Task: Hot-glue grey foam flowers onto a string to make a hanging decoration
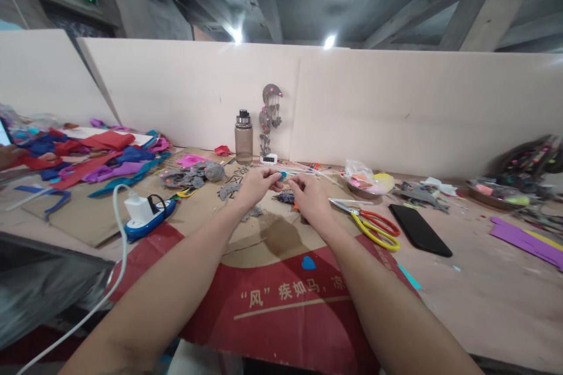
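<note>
Above cardboard [246, 256], hands [263, 186] [309, 194], blue scrap [283, 176] (scissors [355, 212] crowding right)

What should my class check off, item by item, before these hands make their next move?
1. Small blue piece held at the left hand's fingertips: ok.
2. Right hand gripping something: cannot tell; anything between its fingertips is too small to make out.
3. Scissors out of the hands: ok, lying to the right of the right hand.
4. Space around the hands free of loose pieces: not ok; grey pieces lie beside the left hand.
5. Bottle upright with its lid on: ok.
</note>
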A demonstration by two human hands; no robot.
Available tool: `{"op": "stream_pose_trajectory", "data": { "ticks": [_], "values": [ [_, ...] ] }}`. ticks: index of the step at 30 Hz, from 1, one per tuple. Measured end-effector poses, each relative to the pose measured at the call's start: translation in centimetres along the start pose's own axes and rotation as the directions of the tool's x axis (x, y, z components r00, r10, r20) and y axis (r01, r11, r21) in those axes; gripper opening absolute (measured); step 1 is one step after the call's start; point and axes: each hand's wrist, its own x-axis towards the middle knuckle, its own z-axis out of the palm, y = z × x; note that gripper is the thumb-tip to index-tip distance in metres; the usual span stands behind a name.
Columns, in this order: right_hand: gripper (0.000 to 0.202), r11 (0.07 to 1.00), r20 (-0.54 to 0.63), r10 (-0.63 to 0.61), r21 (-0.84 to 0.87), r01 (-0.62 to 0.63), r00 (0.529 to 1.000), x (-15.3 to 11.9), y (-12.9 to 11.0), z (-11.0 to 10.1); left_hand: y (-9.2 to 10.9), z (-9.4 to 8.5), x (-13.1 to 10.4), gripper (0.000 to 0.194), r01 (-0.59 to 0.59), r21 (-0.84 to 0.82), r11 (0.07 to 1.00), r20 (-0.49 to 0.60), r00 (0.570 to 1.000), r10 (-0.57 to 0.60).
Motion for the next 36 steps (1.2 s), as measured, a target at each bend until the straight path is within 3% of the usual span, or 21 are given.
{"op": "stream_pose_trajectory", "data": {
  "ticks": [5,8,10,13,17,20,25,28,31,33,36],
  "values": [
    [0.032,0.966,0.208,0.153,0.176,-0.191,0.966,0.6,0.5,0.3,-0.3,-2.3,1.4,0.019,-0.093,-0.067,0.993,-0.17,0.982,0.081],
    [0.037,0.979,0.143,0.194,0.03,-0.201,0.971,1.1,1.7,-0.5,-0.4,-3.1,1.8,0.022,-0.104,-0.127,0.986,-0.212,0.974,0.076],
    [0.037,0.956,0.109,0.246,-0.188,-0.223,0.963,1.2,2.8,-1.0,-0.3,-3.1,1.8,0.023,-0.101,-0.145,0.984,-0.2,0.977,0.071],
    [0.029,0.885,0.165,0.332,-0.395,-0.246,0.929,0.4,4.1,-1.2,-0.3,-2.8,1.7,0.025,-0.104,-0.161,0.981,-0.152,0.985,0.079],
    [0.007,0.863,0.229,0.397,-0.422,-0.277,0.889,-1.2,5.0,0.1,-0.1,-2.0,1.3,0.027,-0.081,-0.186,0.979,-0.067,0.995,0.07],
    [0.01,0.864,0.222,0.431,-0.379,-0.33,0.875,-1.4,5.4,0.8,-0.1,-1.6,1.0,0.03,-0.058,-0.219,0.974,-0.023,0.998,0.055],
    [0.023,0.873,0.145,0.462,-0.25,-0.42,0.875,-1.0,6.2,0.1,-0.1,-1.2,0.7,0.03,-0.005,-0.245,0.97,-0.008,1.0,0.003],
    [0.037,0.894,0.092,0.431,0.094,-0.439,0.898,-1.2,5.9,-0.5,-0.3,-1.2,0.7,0.031,0.005,-0.244,0.97,-0.018,1.0,-0.01],
    [0.048,0.79,0.046,0.376,0.506,-0.347,0.925,-1.4,4.5,-1.0,-0.7,-1.2,0.8,0.032,0.014,-0.228,0.974,-0.025,0.999,-0.02],
    [0.046,0.743,0.041,0.314,0.611,-0.273,0.948,-1.5,3.3,-1.5,-1.1,-1.2,0.9,0.032,0.022,-0.211,0.977,-0.027,0.999,-0.028],
    [0.037,0.736,0.083,0.237,0.635,-0.234,0.968,-1.7,1.9,-2.2,-1.5,-1.2,1.0,0.03,0.014,-0.193,0.981,-0.049,0.998,-0.024]
  ]
}}
